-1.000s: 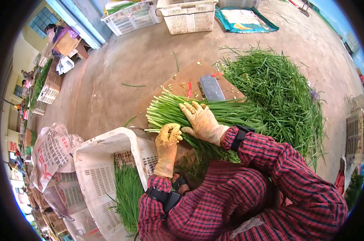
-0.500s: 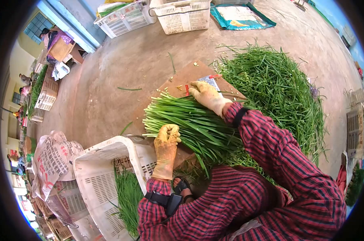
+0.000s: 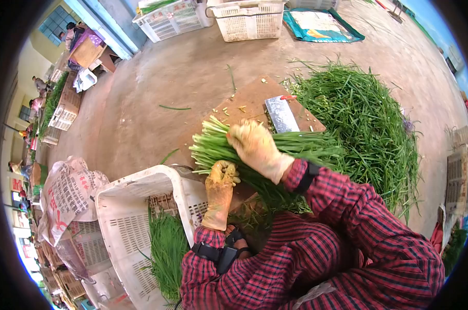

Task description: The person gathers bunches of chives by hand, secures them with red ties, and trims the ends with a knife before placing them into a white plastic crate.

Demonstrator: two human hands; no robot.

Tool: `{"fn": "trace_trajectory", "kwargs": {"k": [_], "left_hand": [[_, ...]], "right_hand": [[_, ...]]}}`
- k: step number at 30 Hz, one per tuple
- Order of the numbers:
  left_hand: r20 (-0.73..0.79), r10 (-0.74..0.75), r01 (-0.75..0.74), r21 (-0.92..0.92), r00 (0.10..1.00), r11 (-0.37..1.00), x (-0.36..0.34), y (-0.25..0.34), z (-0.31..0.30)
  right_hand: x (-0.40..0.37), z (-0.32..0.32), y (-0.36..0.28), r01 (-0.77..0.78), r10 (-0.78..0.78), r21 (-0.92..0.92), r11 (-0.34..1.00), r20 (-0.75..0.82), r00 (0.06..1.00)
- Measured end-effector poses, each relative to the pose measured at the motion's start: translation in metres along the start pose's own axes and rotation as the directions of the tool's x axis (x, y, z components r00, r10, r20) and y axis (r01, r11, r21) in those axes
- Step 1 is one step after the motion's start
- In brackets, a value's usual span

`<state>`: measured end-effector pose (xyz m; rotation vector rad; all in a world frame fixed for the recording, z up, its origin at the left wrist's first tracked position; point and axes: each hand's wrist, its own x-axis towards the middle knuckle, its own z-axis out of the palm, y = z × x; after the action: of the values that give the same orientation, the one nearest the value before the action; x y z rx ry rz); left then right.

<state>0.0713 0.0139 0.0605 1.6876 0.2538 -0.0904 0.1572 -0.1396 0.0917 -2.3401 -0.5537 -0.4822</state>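
Observation:
A bunch of green garlic chives (image 3: 311, 142) lies across a brown board (image 3: 247, 98), pale stem ends toward the left. My right hand (image 3: 259, 149), in a stained yellowish glove and slightly blurred, is closed over the top of the bunch near those ends. On the near side, my gloved left hand (image 3: 221, 180) has its fingers curled against the stems. Its grip is partly hidden. A cleaver (image 3: 281, 114) with a wide metal blade and a red-orange part rests on the board beyond my right hand.
A large heap of loose chives (image 3: 363, 119) covers the floor at right. By my left arm stands a white crate (image 3: 177, 181) with more chives (image 3: 167, 253) inside. Farther off are another white crate (image 3: 249, 23), a teal sack (image 3: 322, 26) and a printed bag (image 3: 74, 196).
My right hand has come from the bunch's far edge, beside the cleaver, onto its top, and the spread chives are pressed into a narrower bundle. The cleaver blade is now uncovered.

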Motion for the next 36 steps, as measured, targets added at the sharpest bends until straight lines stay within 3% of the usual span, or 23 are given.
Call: {"fn": "trace_trajectory", "kwargs": {"k": [1, 3, 9, 11, 13, 15, 17, 19, 21, 23, 27, 29, 33, 36], "left_hand": [[-0.006, 0.006, -0.006, 0.003, 1.0, 1.0, -0.005, -0.002, -0.004], [-0.007, -0.014, 0.014, -0.035, 1.0, 0.999, -0.018, -0.007, -0.009], [-0.034, 0.056, -0.061, -0.182, 0.998, 0.981, -0.039, -0.003, -0.002], [-0.064, 0.056, -0.072, -0.274, 0.996, 0.959, -0.034, -0.005, 0.001], [-0.083, 0.089, -0.106, -0.228, 0.993, 0.968, -0.033, -0.007, -0.001], [-0.083, 0.219, -0.209, 0.115, 0.972, 0.971, -0.031, -0.009, -0.004], [-0.079, 0.157, -0.153, 0.059, 0.984, 0.986, -0.028, -0.014, -0.002], [-0.107, 0.161, -0.175, -0.135, 0.981, 0.975, -0.027, -0.02, 0.0], [-0.106, 0.162, -0.175, -0.127, 0.981, 0.976, -0.025, -0.021, 0.002], [-0.09, 0.223, -0.228, -0.06, 0.971, 0.972, -0.024, -0.019, 0.001], [-0.098, 0.295, -0.294, 0.025, 0.95, 0.956, -0.024, -0.018, 0.003], [-0.115, 0.273, -0.294, -0.265, 0.955, 0.918, -0.02, -0.023, 0.003], [-0.086, 0.184, -0.202, -0.306, 0.979, 0.93, -0.02, -0.028, 0.0], [-0.114, 0.206, -0.232, -0.308, 0.972, 0.923, -0.019, -0.032, 0.001]], "right_hand": [[-0.012, 0.007, -0.007, 0.043, -0.044, -0.042, 0.998, -0.032, 0.998], [-0.031, 0.013, -0.015, 0.049, -0.044, -0.104, 0.993, 0.046, 0.998], [-0.054, 0.022, -0.01, 0.114, -0.108, -0.079, 0.99, 0.07, 0.992], [-0.056, 0.017, -0.011, 0.137, -0.153, 0.196, 0.971, 0.07, 0.986], [-0.064, 0.01, -0.019, 0.074, -0.083, 0.31, 0.948, 0.013, 0.997], [-0.073, 0.011, -0.019, 0.059, -0.067, 0.394, 0.917, 0.006, 0.998], [-0.072, 0.014, -0.017, 0.06, -0.084, 0.39, 0.919, 0.046, 0.995], [-0.07, 0.014, -0.019, -0.007, -0.014, 0.394, 0.919, 0.049, 0.999], [-0.068, 0.012, -0.012, -0.014, -0.018, 0.387, 0.922, 0.08, 0.997], [-0.067, 0.013, -0.007, 0.07, -0.12, 0.395, 0.916, 0.104, 0.987], [-0.065, 0.01, -0.005, 0.067, -0.133, 0.412, 0.908, 0.132, 0.982], [-0.065, 0.007, -0.006, 0.054, -0.131, 0.412, 0.909, 0.16, 0.978], [-0.063, 0.009, -0.004, 0.071, -0.155, 0.443, 0.894, 0.157, 0.975], [-0.063, 0.008, -0.008, 0.061, -0.146, 0.4, 0.914, 0.185, 0.972]]}}
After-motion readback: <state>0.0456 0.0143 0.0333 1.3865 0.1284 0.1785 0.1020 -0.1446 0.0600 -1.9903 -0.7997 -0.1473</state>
